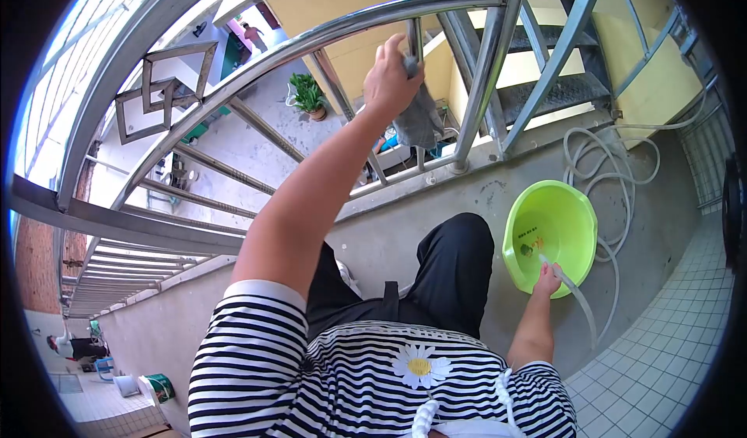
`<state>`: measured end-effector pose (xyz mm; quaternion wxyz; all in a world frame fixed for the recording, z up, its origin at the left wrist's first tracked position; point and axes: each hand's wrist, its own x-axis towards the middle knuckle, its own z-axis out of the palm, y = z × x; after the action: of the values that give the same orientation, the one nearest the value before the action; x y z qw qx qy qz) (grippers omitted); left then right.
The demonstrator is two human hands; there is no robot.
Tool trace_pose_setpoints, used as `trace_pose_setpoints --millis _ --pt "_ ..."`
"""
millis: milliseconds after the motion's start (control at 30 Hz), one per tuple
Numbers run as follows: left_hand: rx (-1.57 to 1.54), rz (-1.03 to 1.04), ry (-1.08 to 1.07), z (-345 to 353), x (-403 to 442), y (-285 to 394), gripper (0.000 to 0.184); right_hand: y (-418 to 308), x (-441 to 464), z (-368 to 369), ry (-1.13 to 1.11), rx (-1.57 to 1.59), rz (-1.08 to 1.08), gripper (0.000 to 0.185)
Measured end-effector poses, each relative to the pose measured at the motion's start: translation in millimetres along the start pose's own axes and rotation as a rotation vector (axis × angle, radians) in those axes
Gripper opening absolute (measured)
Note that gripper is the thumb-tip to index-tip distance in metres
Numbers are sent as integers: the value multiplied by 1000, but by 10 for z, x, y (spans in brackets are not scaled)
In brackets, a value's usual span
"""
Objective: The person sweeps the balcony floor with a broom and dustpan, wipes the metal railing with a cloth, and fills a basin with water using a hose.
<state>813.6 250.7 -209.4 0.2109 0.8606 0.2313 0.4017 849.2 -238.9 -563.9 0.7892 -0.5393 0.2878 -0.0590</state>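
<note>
My left hand [391, 78] is up at the metal railing [334, 88], its fingers closed round a grey cloth [420, 119] against an upright bar. The cloth hangs down below the hand. Lower right, my right hand [548, 280] grips a clear hose [577, 298] near its end, at the near rim of a green basin [583, 204]. The hose end points into the basin, which has a printed picture on its inner bottom. Whether water flows from the hose cannot be made out.
Loops of hose [630, 181] lie right of the basin. Metal stairs [552, 96] rise beyond the railing. Below are a potted plant [307, 96], a person [253, 35] and a green bucket [159, 387]. White tiles [646, 360] cover the right side.
</note>
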Motion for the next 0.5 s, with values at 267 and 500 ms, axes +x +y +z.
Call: trace_pose_setpoints --millis 267,500 --pt "-48 187 -250 -1038 -711 -409 23 -58 -50 80 -4 -9 -24 34" --pt "213 321 -112 -1887 -473 -205 26 -26 -112 117 -40 79 -42 36"
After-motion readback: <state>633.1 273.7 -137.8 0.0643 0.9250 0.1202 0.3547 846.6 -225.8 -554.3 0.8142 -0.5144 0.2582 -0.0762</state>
